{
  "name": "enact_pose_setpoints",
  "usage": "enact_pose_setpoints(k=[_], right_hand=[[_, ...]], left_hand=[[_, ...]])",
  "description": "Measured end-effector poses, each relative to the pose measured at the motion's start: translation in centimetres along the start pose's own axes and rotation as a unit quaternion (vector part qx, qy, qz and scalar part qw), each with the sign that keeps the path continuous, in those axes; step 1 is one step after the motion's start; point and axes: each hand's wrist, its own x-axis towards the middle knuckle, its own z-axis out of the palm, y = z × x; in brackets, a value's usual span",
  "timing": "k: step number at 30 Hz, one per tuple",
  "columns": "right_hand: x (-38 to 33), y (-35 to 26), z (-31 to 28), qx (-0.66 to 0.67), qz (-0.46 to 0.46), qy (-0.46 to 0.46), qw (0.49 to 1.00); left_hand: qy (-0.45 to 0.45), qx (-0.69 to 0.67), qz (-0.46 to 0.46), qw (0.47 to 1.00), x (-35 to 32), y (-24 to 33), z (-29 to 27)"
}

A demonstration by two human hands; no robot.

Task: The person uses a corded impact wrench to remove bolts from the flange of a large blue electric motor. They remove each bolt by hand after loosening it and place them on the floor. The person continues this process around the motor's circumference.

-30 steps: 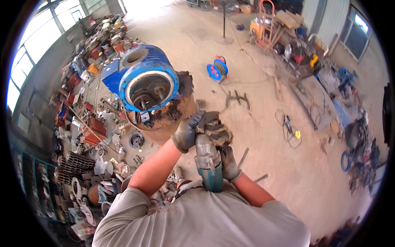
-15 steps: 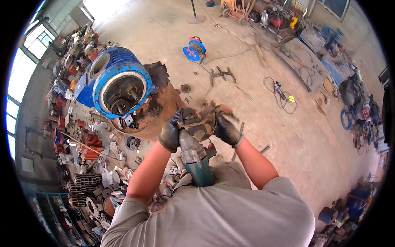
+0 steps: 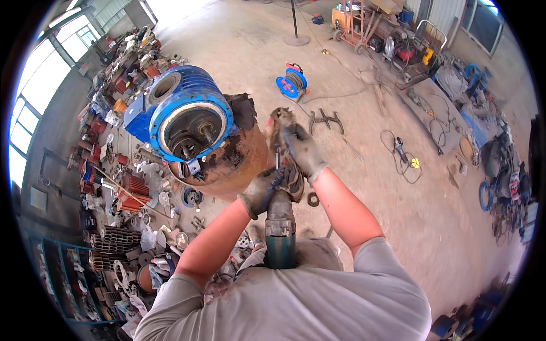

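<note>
A teal and grey power tool (image 3: 281, 241) rests upright against my torso, its metal nose pointing away from me. My left hand (image 3: 263, 192), in a dark, dirty glove, is closed at that nose, with a thin metal shaft showing by the fingers. A brown, grimy rag (image 3: 294, 181) hangs around the tool's front end. My right hand (image 3: 306, 152), gloved too, grips the rag higher up, and its top end is bunched and blurred. To the left, a blue machine housing (image 3: 192, 122) with an open round face sits on a rusty drum (image 3: 242, 162).
A blue cable reel (image 3: 292, 83) stands on the floor ahead, near a dark metal puller (image 3: 326, 120). An angle grinder (image 3: 401, 150) and its cord lie to the right. Motor parts (image 3: 133, 190) crowd the left side. A small ring (image 3: 313, 199) lies near my right forearm.
My right hand has moved forward and up, stretching the rag away from the tool. My left hand has slid back along the tool's nose, and the tool stands straighter. The whole view has shifted slightly.
</note>
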Motion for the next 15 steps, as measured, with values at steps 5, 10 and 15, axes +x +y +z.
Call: enact_pose_setpoints(k=[5, 10, 15], right_hand=[[-1.6, -2.8, 0.0, -0.132, -0.195, -0.237, 0.943], [-1.3, -8.3, 0.5, -0.406, -0.369, -0.286, 0.785], [-1.9, -7.8, 1.5, -0.424, -0.220, -0.184, 0.859]], left_hand=[[-0.156, 0.146, 0.136, 0.967, 0.3, 0.1, -1.8], [-0.184, -0.022, 0.060, 0.981, -0.8, 0.9, 0.3], [-0.097, 0.581, 0.363, 0.722, -1.5, 0.9, -1.6]])
